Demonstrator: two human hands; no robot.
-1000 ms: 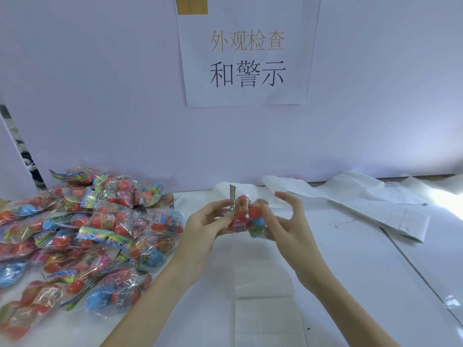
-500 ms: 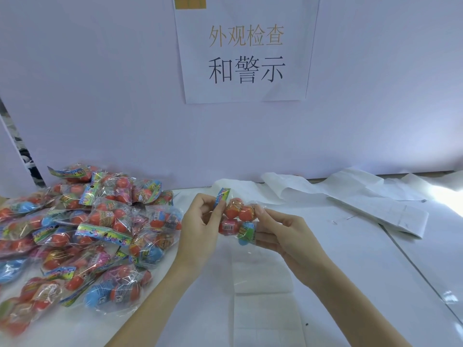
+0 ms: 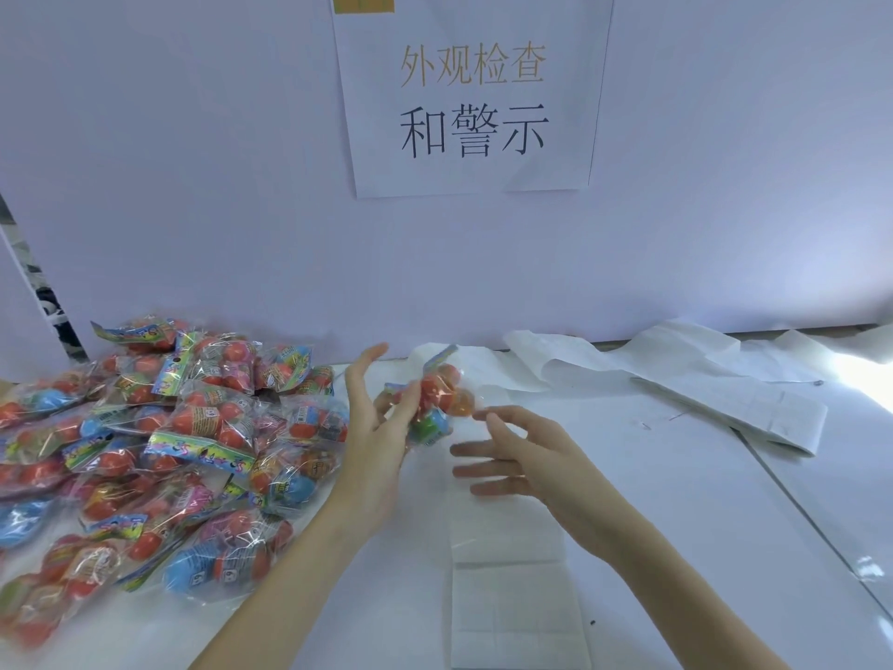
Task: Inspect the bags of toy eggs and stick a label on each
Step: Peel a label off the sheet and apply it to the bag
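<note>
One clear bag of toy eggs (image 3: 442,396), with red, orange, blue and green eggs, is up above the table at the centre and looks blurred. My left hand (image 3: 374,437) pinches the bag's left side between thumb and fingers, and its index finger points up. My right hand (image 3: 517,459) is just right of and below the bag, fingers spread and straight, holding nothing. A white sheet of labels (image 3: 512,587) lies flat on the table under my hands.
A big pile of bagged toy eggs (image 3: 159,442) covers the table's left side. Crumpled white backing paper (image 3: 686,379) trails along the back right. A paper sign (image 3: 473,94) hangs on the pale wall behind. A table seam (image 3: 816,524) runs diagonally at right.
My right hand has let go of the bag and moved down and right, fingers spread. My left hand alone now keeps the bag, which has tilted and shifted slightly right.
</note>
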